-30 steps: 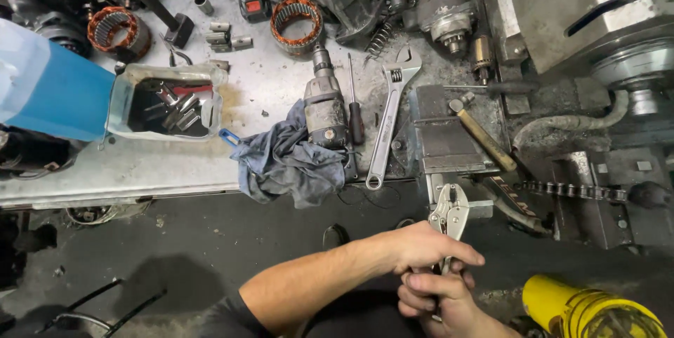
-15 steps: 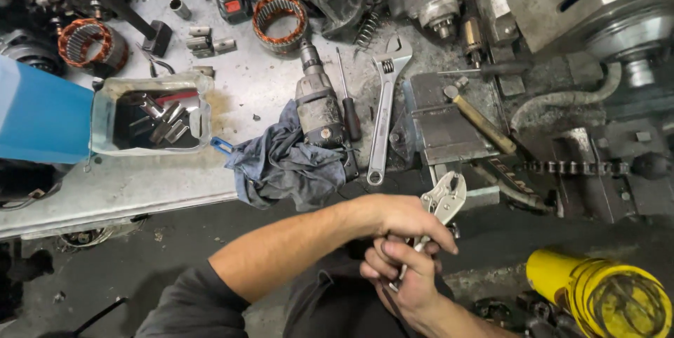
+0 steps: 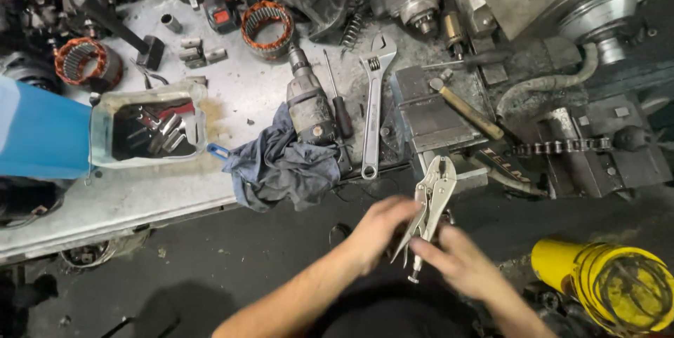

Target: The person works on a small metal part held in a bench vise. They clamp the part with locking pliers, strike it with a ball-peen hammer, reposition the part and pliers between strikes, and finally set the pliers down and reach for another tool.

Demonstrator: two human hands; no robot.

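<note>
— Two hands meet in the lower middle of the frame, both on one tool. What is it?

— Locking pliers (image 3: 432,197), silvery, held over the dark floor just below the front edge of the workbench (image 3: 140,204).

— Which way do they lie?

— Long axis runs steeply, tilted a little: head toward the upper right, near the bench edge, handles and the adjusting screw down toward the lower left.

— And the hands?

— Left hand (image 3: 379,229) sits to the left of the handles, fingers curled about them. Right hand (image 3: 456,257) comes in from the lower right, fingers narrowed at the handle ends by the screw. Motion blur hides the exact grip. Both touch the tool; neither is clearly nearer.

— Are the pliers' own jaws shut?

— Only slightly apart, as far as I can tell, with nothing between them.

— What lies close by?

— A crumpled blue-grey rag (image 3: 281,169) hangs over the bench edge to the upper left, a worn drill (image 3: 309,103) on it, and an adjustable wrench (image 3: 372,106) beside that. A yellow cylinder (image 3: 604,285) sits lower right.
</note>
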